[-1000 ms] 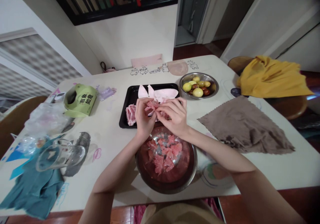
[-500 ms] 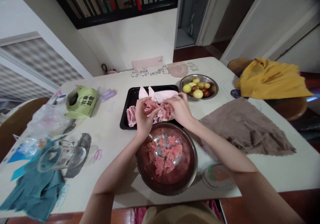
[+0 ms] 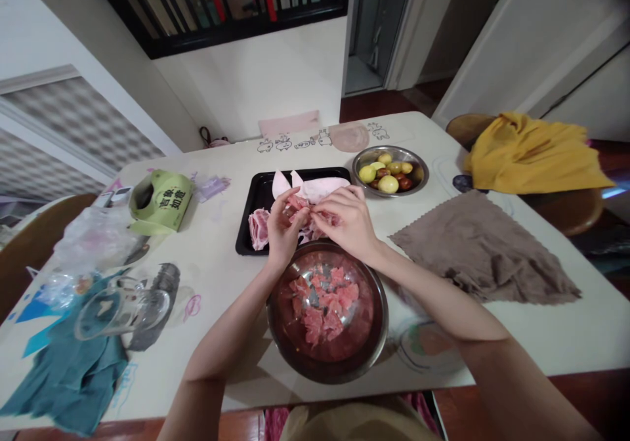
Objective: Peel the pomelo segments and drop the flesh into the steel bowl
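Note:
My left hand [image 3: 281, 234] is closed around a piece of pink pomelo flesh [image 3: 296, 203] over the black tray [image 3: 260, 195]. From the right, my right hand [image 3: 350, 223] pinches the same piece, thumb and fingers meeting near my left thumb. Under my wrists stands a steel bowl [image 3: 378, 336] with several peeled chunks of pomelo pulp [image 3: 322, 326] in its bottom. On the tray lie a pale unpeeled pomelo segment [image 3: 258, 229] and thick white rind [image 3: 325, 186]. Torn membranes there are partly hidden behind my hands.
Behind my right hand stands a smaller steel bowl [image 3: 424, 177] of green and brown fruits. A brown cloth [image 3: 487, 251] lies to the right. Leftward are a glass pitcher [image 3: 103, 313], a teal cloth [image 3: 73, 375], a green paper container [image 3: 165, 198] and a clear plastic bag [image 3: 93, 237].
My right hand has shifted left from the torn membranes and now meets the pomelo piece in my left hand. The left hand stays nearly in place.

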The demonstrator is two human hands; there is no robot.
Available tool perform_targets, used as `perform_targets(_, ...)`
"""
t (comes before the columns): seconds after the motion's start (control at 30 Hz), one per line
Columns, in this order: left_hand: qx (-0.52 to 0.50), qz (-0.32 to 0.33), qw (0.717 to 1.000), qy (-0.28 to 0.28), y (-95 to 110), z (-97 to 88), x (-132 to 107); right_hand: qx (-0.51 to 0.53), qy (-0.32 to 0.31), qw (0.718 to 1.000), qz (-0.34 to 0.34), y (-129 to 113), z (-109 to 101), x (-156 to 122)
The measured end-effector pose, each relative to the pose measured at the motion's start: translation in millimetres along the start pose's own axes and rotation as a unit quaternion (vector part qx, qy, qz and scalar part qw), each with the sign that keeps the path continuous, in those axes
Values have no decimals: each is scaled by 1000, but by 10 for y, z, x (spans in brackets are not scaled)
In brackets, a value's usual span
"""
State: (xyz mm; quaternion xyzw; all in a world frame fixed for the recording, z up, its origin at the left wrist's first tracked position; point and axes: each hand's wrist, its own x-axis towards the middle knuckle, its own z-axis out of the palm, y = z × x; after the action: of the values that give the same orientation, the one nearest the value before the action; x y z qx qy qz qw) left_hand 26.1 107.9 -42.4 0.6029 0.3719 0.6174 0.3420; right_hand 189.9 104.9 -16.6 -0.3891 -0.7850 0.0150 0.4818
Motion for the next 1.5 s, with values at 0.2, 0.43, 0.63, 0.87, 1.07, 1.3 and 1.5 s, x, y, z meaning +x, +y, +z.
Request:
perform_targets(0.2,34,35,999,0,14,10,1,15,-11,999,30,-32,-29,14)
perform_targets(0.43,16,36,999,1,94,51,-23,-11,3,1000,3,20,-40,34)
perform_targets(0.63,51,63,997,21,135,44,-10,-110,29,990,-87,33,-33,8)
perform_targets(0.87,29,85,995,38,167,68,-25,-115,64,987,-88,-21,-48,-11)
perform_targets(1.07,59,76,995,18,171,59,-54,-121,61,987,-82,-31,-51,-7)
perform_targets(1.3,62,97,993,0,168,74,-53,-133,70,984,-92,-63,-37,-14)
perform_targets(1.5,216,169,961,-25,264,38,-76,-190,67,959,-198,69,-3,-45)
